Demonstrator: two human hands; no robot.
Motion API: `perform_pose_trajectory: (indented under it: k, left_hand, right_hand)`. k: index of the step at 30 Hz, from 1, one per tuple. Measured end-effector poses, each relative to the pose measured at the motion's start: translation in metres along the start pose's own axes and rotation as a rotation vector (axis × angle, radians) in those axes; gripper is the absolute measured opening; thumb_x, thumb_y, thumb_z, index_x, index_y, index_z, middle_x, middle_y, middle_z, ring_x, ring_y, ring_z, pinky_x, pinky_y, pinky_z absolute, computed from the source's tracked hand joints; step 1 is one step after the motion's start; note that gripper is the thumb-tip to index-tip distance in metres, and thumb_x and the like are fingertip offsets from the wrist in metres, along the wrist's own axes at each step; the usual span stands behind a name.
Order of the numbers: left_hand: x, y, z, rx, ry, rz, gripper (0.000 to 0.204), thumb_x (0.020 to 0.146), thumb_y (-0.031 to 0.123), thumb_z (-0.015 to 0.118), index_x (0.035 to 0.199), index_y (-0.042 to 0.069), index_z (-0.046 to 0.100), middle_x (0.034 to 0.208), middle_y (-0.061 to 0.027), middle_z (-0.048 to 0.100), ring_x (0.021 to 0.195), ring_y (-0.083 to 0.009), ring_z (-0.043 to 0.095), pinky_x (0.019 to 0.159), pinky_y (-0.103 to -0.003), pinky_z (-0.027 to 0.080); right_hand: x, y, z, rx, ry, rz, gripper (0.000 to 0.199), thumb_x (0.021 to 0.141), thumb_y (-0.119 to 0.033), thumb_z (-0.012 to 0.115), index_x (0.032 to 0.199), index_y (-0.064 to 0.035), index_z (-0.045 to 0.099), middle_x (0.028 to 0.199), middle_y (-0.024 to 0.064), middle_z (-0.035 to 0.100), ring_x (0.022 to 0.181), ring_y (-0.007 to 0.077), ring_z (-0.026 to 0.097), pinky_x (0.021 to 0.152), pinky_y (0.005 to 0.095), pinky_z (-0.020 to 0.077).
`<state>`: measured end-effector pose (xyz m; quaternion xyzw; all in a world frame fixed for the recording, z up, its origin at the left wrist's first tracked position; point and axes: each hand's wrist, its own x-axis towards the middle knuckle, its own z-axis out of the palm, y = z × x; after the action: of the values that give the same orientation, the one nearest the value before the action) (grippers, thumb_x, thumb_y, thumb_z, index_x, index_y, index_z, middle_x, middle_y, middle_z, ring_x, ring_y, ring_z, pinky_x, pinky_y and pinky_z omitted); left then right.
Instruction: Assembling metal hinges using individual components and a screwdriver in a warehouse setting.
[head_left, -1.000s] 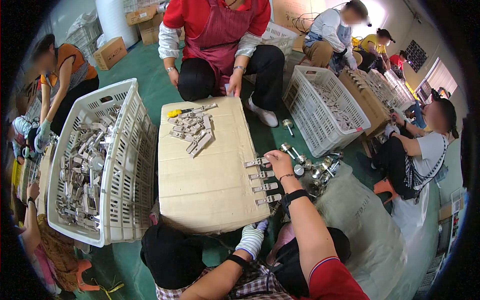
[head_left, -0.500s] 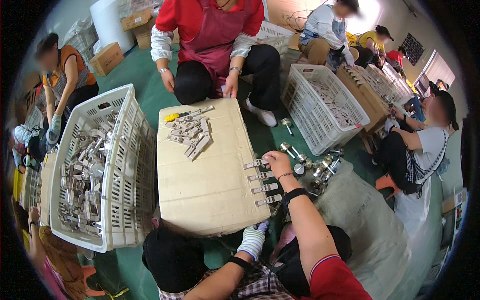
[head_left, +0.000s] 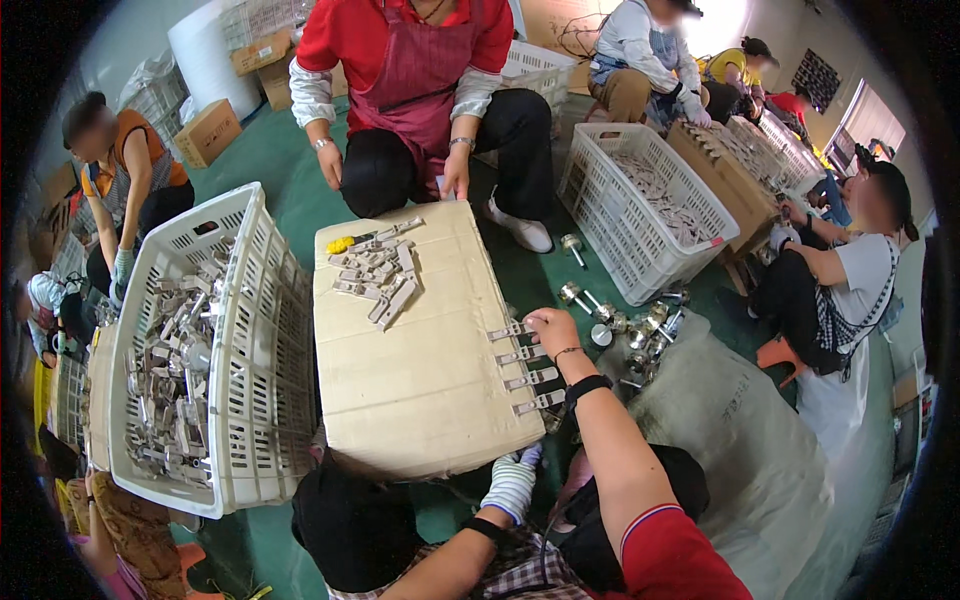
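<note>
Bare-fingered, my right hand [head_left: 555, 333] pinches the outer end of the farthest metal clip [head_left: 510, 332] at the right edge of a cardboard-topped work surface [head_left: 400, 350]. Nearer me, more flat metal clips [head_left: 531, 378] lie in a row along that edge, their ends sticking out over it. My left hand [head_left: 508, 487], in a white striped glove, is low beside the near edge of the surface; its fingers are partly hidden. A loose pile of similar metal pieces [head_left: 378, 275] lies at the far left of the surface, beside a yellow-handled tool [head_left: 341, 245].
A white crate [head_left: 236, 420] full of metal parts stands at the left. Shiny round-headed metal fittings [head_left: 640, 335] lie on the floor at the right, beside a pale plastic sack [head_left: 740, 420]. Another crate [head_left: 640, 270] stands beyond. A person in a maroon apron [head_left: 420, 90] sits opposite; others work around.
The whole view has shifted slightly. My right hand stays at the farthest clip, and my left hand remains by the near edge.
</note>
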<state>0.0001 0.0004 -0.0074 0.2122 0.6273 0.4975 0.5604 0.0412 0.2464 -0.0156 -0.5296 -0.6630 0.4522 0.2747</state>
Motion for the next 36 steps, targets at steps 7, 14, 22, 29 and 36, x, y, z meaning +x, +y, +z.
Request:
perform_pose_trajectory:
  k: [7, 14, 22, 29, 36]
  left_hand:
    - [0.01, -0.016, 0.001, -0.036, -0.037, -0.043, 0.035, 0.088, 0.022, 0.06, 0.115, 0.0, 0.056, 0.105, -0.0078, 0.063, 0.09, -0.0177, 0.055, 0.084, -0.03, 0.042]
    - [0.022, -0.043, 0.002, -0.052, -0.059, 0.025, 0.036, 0.089, 0.025, 0.056, 0.116, 0.001, 0.055, 0.109, -0.0135, 0.062, 0.095, -0.0247, 0.056, 0.085, -0.033, 0.042]
    - [0.039, -0.081, 0.003, 0.428, -0.132, 0.148, 0.036, 0.09, 0.024, 0.051, 0.115, -0.002, 0.055, 0.113, -0.0206, 0.059, 0.104, -0.0347, 0.054, 0.089, -0.037, 0.041]
    - [0.006, -0.014, 0.0, 0.033, -0.057, 0.002, 0.038, 0.091, 0.024, 0.051, 0.119, 0.0, 0.052, 0.117, -0.019, 0.057, 0.105, -0.0343, 0.053, 0.089, -0.037, 0.041]
    - [0.013, -0.021, -0.001, -0.054, -0.077, -0.035, 0.03, 0.089, 0.02, 0.057, 0.112, 0.001, 0.058, 0.106, -0.0099, 0.063, 0.092, -0.0217, 0.056, 0.085, -0.033, 0.043]
  right_hand:
    - [0.003, -0.016, -0.001, -0.148, 0.114, -0.218, 0.024, 0.082, -0.012, 0.058, 0.104, -0.0044, 0.062, 0.101, 0.0131, 0.063, 0.093, 0.0268, 0.061, 0.081, 0.0347, 0.048]
    - [-0.008, -0.108, 0.075, -0.49, -0.171, -0.775, 0.035, 0.081, -0.005, 0.048, 0.114, -0.0085, 0.057, 0.124, 0.0088, 0.053, 0.116, 0.0288, 0.046, 0.1, 0.0409, 0.0339]
    - [0.003, -0.132, 0.142, -0.887, -0.041, -0.814, 0.036, 0.086, -0.009, 0.04, 0.118, -0.0135, 0.055, 0.126, 0.0037, 0.052, 0.123, 0.0236, 0.041, 0.108, 0.0482, 0.0212]
    - [-0.028, -0.118, 0.123, -0.994, -0.121, -0.98, 0.018, 0.081, -0.01, 0.046, 0.095, -0.0119, 0.058, 0.085, 0.0057, 0.057, 0.094, 0.0217, 0.053, 0.104, 0.0458, 0.0294]
    - [-0.016, -0.123, 0.061, -0.281, -0.274, -0.64, 0.017, 0.081, -0.005, 0.051, 0.095, -0.0028, 0.061, 0.082, 0.0085, 0.061, 0.076, 0.02, 0.06, 0.071, 0.0341, 0.049]
